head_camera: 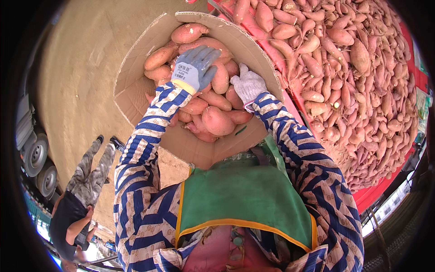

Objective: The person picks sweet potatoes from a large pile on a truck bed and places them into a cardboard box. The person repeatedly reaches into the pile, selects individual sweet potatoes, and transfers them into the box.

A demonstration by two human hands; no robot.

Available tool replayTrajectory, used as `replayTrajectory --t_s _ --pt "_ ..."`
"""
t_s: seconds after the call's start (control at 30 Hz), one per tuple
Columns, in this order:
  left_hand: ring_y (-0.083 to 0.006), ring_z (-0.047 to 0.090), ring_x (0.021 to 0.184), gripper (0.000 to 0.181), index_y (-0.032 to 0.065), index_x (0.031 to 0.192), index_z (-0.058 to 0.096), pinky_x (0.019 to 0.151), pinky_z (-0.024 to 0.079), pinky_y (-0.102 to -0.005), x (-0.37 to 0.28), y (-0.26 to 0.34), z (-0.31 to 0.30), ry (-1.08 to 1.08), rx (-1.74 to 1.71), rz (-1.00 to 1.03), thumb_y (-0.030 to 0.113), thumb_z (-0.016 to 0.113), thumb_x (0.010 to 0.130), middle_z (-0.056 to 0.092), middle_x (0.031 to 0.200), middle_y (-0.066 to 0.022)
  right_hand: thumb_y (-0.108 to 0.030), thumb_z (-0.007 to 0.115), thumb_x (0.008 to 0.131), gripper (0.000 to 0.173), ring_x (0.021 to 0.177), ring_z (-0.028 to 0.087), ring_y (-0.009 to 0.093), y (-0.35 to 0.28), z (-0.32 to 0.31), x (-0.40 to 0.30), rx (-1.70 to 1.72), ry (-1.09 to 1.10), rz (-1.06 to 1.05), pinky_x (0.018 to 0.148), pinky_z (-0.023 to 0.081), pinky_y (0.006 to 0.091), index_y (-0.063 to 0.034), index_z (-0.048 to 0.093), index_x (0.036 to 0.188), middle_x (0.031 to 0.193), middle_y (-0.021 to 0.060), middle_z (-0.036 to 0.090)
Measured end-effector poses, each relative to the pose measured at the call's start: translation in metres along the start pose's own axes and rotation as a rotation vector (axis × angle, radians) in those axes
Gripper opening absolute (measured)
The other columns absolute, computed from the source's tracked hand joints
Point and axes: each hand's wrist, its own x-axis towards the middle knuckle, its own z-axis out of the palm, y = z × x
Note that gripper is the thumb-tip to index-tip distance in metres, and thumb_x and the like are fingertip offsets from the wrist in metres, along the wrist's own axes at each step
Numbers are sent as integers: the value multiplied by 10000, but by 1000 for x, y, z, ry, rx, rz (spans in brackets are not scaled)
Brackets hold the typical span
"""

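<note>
An open cardboard box (pixel 136 102) in front of me holds many sweet potatoes (pixel 217 120). My left hand (pixel 195 68), in a grey-blue coated work glove, lies palm down on the sweet potatoes in the upper part of the box. Its fingers are extended and the thumb is a little apart; nothing is seen gripped. At the box's right inner side is my right hand (pixel 249 83), in a pale knitted glove, beside several sweet potatoes. Its fingers are partly hidden, so whether it holds anything does not show.
A large heap of sweet potatoes (pixel 360 85) fills a red-sided bed or bin (pixel 292 102) right beside the box. Another person (pixel 73 210) stands on the ground at the lower left. Vehicle wheels (pixel 35 154) show at the far left edge.
</note>
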Motion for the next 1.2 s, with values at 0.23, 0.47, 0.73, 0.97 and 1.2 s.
replayTrajectory --t_s 0.23,0.47,0.73,0.97,1.2 --pt "-251 632 1050 285 185 1002 768 906 431 -487 16 27 11 -658 213 -58 417 623 924 701 1080 -24 -300 558 982 334 1114 689 395 22 5 9 -275 -300 -343 912 562 527 -99 664 1228 1162 216 686" --pt "-295 651 962 267 135 840 724 895 450 -456 -13 24 -40 -679 96 -125 396 670 847 705 942 -76 -277 548 1032 271 992 711 388 27 37 -11 -88 -132 -71 859 583 500 -67 646 1173 1165 174 688" --pt "-332 640 807 286 106 767 667 751 484 -475 -38 6 -8 -480 -24 -103 376 699 856 663 813 -100 -462 640 966 576 1311 564 312 14 6 31 902 -181 703 1143 403 400 -80 645 1397 1398 179 645" --pt "-349 628 789 267 99 788 656 743 474 -479 -25 10 -17 -281 -119 -105 356 719 828 652 804 -104 -542 623 971 676 1341 555 291 13 22 18 768 -134 288 1161 385 387 -12 629 1391 1394 191 644" --pt "-364 622 772 264 95 833 650 713 470 -481 -25 17 -21 -381 -222 -158 342 740 816 642 794 -107 -354 525 1046 486 1343 543 256 25 38 12 1044 -3 185 1168 398 370 -66 606 1429 1448 135 606"
